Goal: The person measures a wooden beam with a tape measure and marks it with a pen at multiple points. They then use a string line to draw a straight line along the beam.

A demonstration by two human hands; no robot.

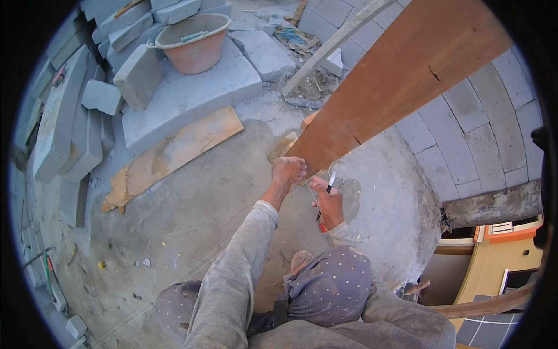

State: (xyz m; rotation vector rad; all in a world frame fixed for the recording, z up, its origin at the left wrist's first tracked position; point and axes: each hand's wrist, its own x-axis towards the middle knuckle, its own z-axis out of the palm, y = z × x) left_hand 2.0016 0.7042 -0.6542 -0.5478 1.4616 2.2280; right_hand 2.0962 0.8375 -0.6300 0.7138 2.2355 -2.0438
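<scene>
A long brown wooden board (401, 75) slants from the upper right down to my hands. My left hand (289, 170) is closed at the lower end of the board, fingers pinched on a thin pale string. That string (310, 189) stretches toward my right hand (329, 206), just right of the board's end. Wrapped in my right fingers is a slim marker (331, 181), white at its upper end. Something black and red shows below the same hand; I cannot make out whether it belongs to the marker. Small wood pieces (282, 146) lie beside the board's end.
Pale blocks (192, 96) are stacked at the upper left, with an orange-pink bucket (195, 46) on top. A worn plank (174, 154) lies on the concrete floor. Block walls (459, 128) rise at right, next to a floor edge above a yellow building (494, 262). String lines cross the floor.
</scene>
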